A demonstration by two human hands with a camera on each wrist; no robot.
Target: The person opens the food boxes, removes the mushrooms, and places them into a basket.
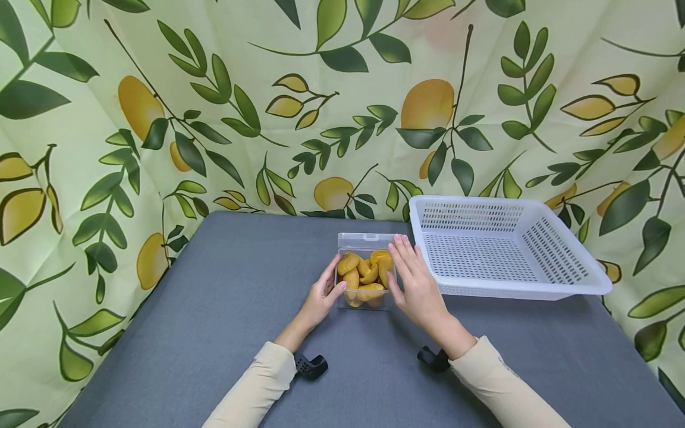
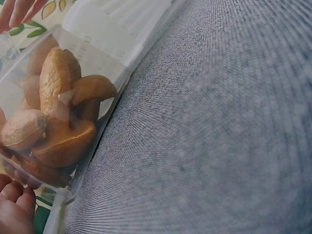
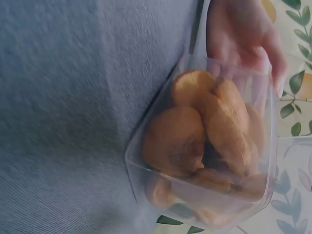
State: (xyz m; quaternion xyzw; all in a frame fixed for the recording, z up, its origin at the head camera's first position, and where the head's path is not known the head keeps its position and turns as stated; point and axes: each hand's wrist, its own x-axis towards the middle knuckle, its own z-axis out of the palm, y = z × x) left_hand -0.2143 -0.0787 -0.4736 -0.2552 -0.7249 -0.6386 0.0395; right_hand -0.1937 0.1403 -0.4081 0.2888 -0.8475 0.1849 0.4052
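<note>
A clear plastic box [image 1: 364, 300] with its lid [image 1: 366, 240] up along the back stands on the grey cloth. Several yellow-brown, mushroom-like pieces [image 1: 369, 274] fill it; through the wall they look smooth and stubby. My left hand [image 1: 319, 297] holds the box at its left side, fingers along the outer wall and thumb over the front corner. At the right side my right hand [image 1: 416, 286] lies with straight fingers, fingertips by the lid's right end and thumb beside the wall. The right wrist view shows my left fingers [image 3: 236, 46] behind the clear wall.
A white perforated plastic basket [image 1: 514, 288] stands right behind my right hand, close to the box. The grey table [image 1: 257, 261] ends at a leaf-and-fruit patterned curtain [image 1: 299, 148]. Black wrist mounts [image 1: 311, 367] hang under both wrists.
</note>
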